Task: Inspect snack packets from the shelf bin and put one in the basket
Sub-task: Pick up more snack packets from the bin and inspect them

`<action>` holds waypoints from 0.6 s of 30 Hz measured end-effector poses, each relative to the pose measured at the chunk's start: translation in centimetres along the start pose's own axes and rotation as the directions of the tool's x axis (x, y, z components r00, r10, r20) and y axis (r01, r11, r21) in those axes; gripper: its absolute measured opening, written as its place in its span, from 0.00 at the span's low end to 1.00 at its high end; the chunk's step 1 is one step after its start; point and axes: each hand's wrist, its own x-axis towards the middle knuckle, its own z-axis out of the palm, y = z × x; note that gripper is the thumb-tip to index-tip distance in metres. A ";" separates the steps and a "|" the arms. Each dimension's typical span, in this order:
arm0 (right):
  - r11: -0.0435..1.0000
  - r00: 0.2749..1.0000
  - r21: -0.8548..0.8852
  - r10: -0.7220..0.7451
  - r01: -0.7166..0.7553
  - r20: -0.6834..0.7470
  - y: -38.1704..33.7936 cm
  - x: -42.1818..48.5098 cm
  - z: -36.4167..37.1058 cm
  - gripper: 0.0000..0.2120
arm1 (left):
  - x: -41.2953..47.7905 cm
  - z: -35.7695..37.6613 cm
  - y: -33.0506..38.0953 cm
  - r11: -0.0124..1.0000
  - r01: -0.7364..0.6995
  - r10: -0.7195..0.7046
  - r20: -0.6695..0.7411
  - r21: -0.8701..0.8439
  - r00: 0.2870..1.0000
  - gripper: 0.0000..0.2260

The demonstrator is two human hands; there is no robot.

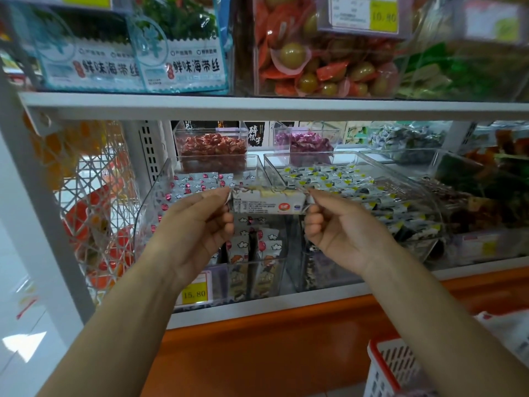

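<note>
A small white snack packet [267, 202] with printed text and a red-and-blue logo is stretched flat between both hands, in front of the clear shelf bin [160, 190]. My left hand [197, 224] pinches its left crimped end. My right hand [335, 224] pinches its right end. The bin behind holds several similar white packets [200, 181] with red dots and cloud prints. The red-rimmed white basket [392, 368] sits low at the bottom right, below my right forearm.
A second clear bin [357, 161] of white-and-yellow packets stands to the right. Bins of red and purple candies stand behind. A white shelf edge [257, 106] runs above. An orange ledge [286, 325] and a yellow price tag [194, 294] lie below.
</note>
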 end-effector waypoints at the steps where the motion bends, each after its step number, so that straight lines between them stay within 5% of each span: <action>1: 0.999 1.000 0.035 0.018 -0.017 -0.012 0.0 0.0 0.0 0.09 | -0.1 0.0 0.1 1.000 -0.007 0.007 0.019 0.007 1.000 0.05; 6: 0.999 1.000 0.052 0.000 0.001 -0.020 0.0 0.0 -0.1 0.08 | -0.5 0.1 0.1 0.974 -0.112 0.091 0.110 0.199 0.990 0.06; 12: 0.953 0.977 -0.223 -0.190 0.206 0.094 0.2 -0.2 0.1 0.02 | -0.7 0.1 -0.1 0.936 -0.132 0.141 -0.002 0.326 0.990 0.11; 18: 0.892 0.948 -0.346 -0.318 0.290 -0.026 0.6 0.0 -0.1 0.09 | -0.8 0.2 -0.4 0.787 -0.248 0.271 0.045 0.565 0.962 0.12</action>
